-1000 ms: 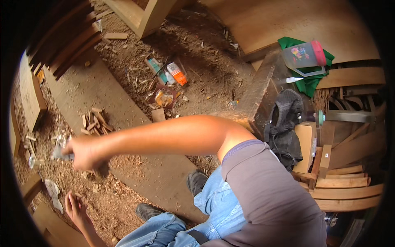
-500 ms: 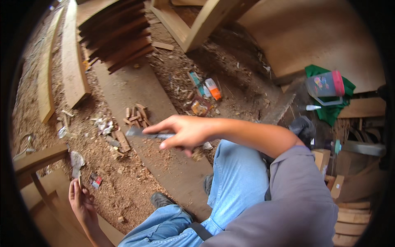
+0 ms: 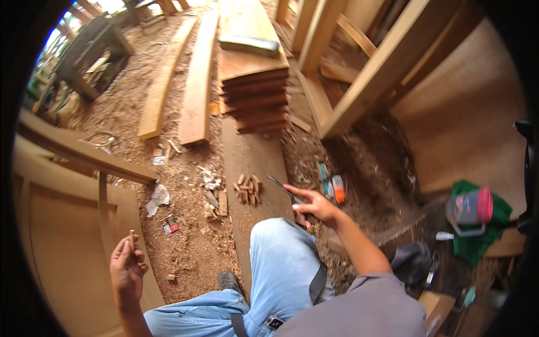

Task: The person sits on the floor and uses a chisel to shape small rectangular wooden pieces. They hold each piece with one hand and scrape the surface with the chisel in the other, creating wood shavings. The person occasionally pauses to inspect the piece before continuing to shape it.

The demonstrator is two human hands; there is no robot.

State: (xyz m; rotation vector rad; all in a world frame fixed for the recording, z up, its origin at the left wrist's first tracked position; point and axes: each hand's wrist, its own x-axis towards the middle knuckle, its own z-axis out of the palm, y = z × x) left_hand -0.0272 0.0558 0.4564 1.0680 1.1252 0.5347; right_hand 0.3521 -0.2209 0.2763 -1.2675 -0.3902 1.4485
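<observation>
Left hand (image 3: 127,268) pinches a stick (image 3: 132,239); right hand (image 3: 318,206) grips a tool (image 3: 282,186), best pointed away from the knee (image 3: 281,238).

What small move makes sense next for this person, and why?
Perhaps bring the right hand toward the left hand: the right holds a thin tool, the left pinches a small wood piece, and the two hands are well apart.

A brown earth floor (image 3: 185,261) is strewn with pale wood shavings. Lower left, a tan panelled wooden furniture piece (image 3: 67,236); upper right, a pale square-beamed wooden frame (image 3: 387,70). Bright daylight shows at the upper left edge.
</observation>
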